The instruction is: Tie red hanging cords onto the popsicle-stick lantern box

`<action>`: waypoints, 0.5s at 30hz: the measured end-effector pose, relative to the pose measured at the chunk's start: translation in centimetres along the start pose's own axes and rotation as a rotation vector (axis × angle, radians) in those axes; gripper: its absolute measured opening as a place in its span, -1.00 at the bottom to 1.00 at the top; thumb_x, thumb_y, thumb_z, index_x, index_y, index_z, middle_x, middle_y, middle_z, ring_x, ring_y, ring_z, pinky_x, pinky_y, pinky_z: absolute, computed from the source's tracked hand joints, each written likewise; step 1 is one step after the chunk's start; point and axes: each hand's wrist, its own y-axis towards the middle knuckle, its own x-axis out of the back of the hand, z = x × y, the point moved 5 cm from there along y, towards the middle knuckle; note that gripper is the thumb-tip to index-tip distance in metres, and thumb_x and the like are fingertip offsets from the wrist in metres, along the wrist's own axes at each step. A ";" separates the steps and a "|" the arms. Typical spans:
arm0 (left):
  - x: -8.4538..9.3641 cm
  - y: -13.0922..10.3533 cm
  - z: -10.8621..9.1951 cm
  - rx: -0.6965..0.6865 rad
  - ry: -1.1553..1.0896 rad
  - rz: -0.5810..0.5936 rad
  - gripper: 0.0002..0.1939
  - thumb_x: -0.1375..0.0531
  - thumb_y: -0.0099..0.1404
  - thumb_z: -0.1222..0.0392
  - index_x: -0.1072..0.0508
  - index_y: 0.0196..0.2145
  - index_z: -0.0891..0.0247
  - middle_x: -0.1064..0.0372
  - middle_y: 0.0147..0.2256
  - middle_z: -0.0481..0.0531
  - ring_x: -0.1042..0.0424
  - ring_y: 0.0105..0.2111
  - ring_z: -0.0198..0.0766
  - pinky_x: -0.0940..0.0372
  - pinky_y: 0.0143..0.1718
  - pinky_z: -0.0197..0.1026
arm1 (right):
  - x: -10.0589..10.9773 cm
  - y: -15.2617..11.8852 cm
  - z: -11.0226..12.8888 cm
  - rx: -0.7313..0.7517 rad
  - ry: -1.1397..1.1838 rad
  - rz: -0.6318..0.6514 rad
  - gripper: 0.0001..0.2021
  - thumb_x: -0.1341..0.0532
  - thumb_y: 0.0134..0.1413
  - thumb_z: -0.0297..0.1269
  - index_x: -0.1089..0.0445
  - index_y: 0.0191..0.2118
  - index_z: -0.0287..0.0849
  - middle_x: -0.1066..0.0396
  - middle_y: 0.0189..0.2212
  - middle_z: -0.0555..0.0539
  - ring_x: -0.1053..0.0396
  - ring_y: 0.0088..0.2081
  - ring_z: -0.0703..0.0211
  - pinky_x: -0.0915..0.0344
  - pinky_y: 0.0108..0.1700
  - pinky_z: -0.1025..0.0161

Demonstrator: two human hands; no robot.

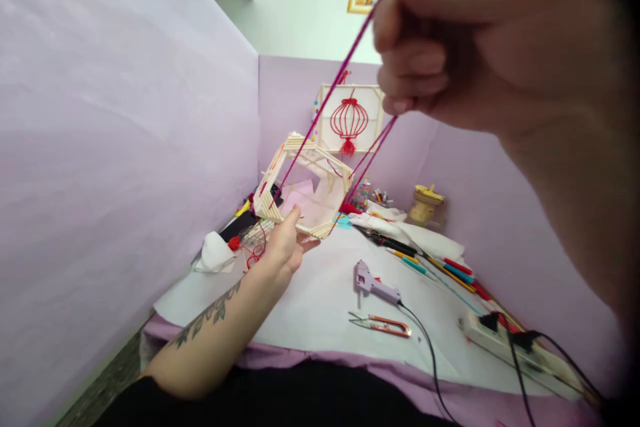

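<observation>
My left hand (pixel 289 240) grips the lower edge of a six-sided frame (pixel 266 208) of stacked pale wooden sticks, thumb on the near side. The frame is tilted and held above the table. High at the right, close to the camera, my right hand (pixel 430 53) is closed on magenta yarn (pixel 342 72). One taut strand runs from its fingertips down to the frame's left side. Below the fist, more strands slope down to the frame's right side. A loose red strand (pixel 255 253) hangs beside my left hand.
On the white-covered table (pixel 310 307) lie a lilac glue gun (pixel 377 285) and orange-handled thread snips (pixel 383 325). A power strip (pixel 520 347) with black cords stands at the right, near several pens (pixel 455 270). Behind hangs a panel (pixel 325 137) with a red lantern design (pixel 349 119).
</observation>
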 end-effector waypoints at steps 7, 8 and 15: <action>1.7 -4.3 2.1 0.202 0.036 0.074 -0.59 -0.20 0.23 -0.08 -0.41 -0.01 0.11 -0.45 -0.08 0.19 -0.49 -0.21 -0.04 -0.38 -0.15 0.19 | -2.3 7.8 -3.6 -0.410 0.027 0.177 -0.44 -0.08 0.03 -0.16 -0.20 -0.04 -0.66 -0.13 0.08 0.01 -0.10 0.11 -0.04 0.26 -0.39 0.41; 1.8 -4.8 2.2 0.231 0.032 0.091 -0.60 -0.19 0.24 -0.09 -0.42 -0.01 0.11 -0.44 -0.07 0.19 -0.48 -0.18 -0.01 -0.37 -0.14 0.20 | -2.3 8.9 -4.4 -0.440 0.020 0.175 -0.48 -0.07 0.03 -0.18 -0.20 -0.13 -0.71 -0.13 0.05 0.04 -0.18 0.08 0.05 0.28 -0.40 0.40; 3.0 -6.6 1.2 0.298 0.002 0.209 -0.62 -0.14 0.29 -0.04 -0.38 0.00 0.15 -0.39 -0.02 0.24 -0.50 -0.15 0.03 -0.42 -0.23 0.05 | -1.4 12.6 -9.5 -0.644 -0.233 0.225 -0.62 0.13 0.21 -0.27 -0.16 -0.36 -0.60 -0.02 -0.33 0.21 0.01 -0.64 0.95 0.36 -0.47 0.50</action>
